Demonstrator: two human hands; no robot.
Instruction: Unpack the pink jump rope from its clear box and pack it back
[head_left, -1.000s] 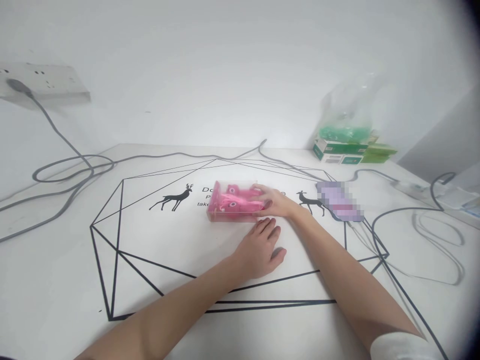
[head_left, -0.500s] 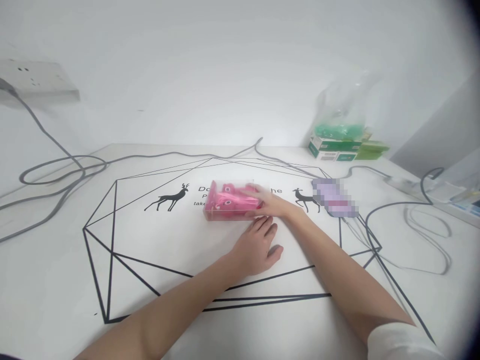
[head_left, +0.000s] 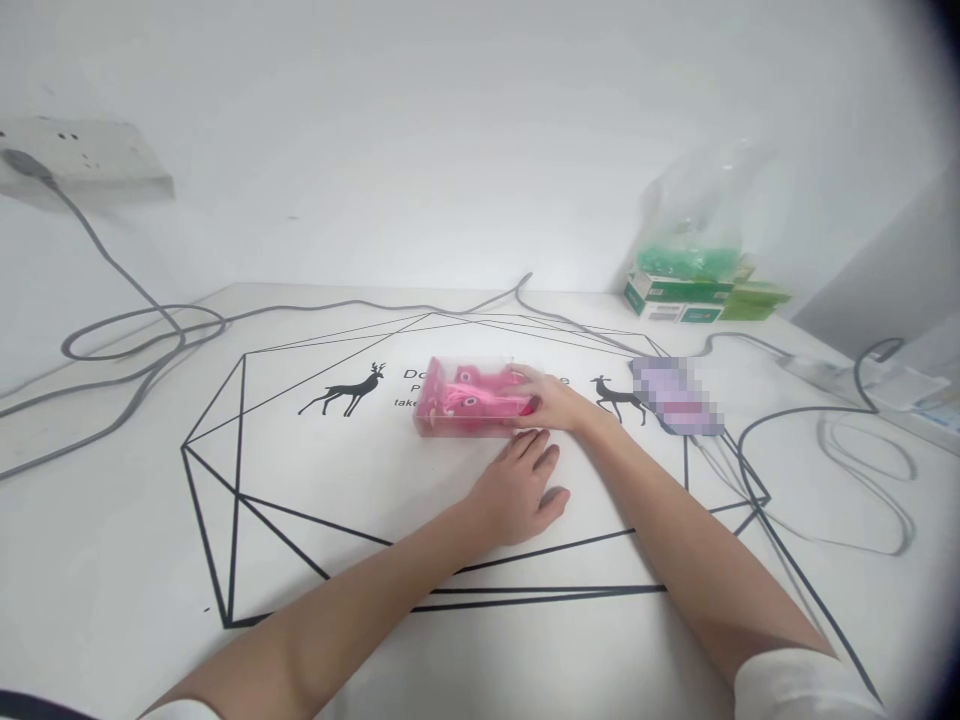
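A clear plastic box (head_left: 435, 420) lies on the white table mat, near the middle of the view. Inside it is a bright pink item (head_left: 480, 385) with round cartoon eyes and what looks like a bundle of pink cord; its exact kind is hard to make out. My right hand (head_left: 551, 402) grips the box's right end, fingers over the top and thumb low at the near side. Whether any fingertips reach inside is unclear. My left hand (head_left: 517, 490) rests palm down on the mat just in front of the box, holding nothing, fingers stretched out.
A phone-shaped purple object (head_left: 679, 395), pixelated, lies right of my right hand. Grey cables (head_left: 360, 303) run along the back and both sides. Green-and-white boxes (head_left: 679, 295) under a plastic bag (head_left: 694, 225) stand at the back right. A wall socket (head_left: 90, 155) is at left.
The whole view has shifted slightly to the right. My right hand's fingers have shifted a little at the box's end. My left hand and the box stay in place.
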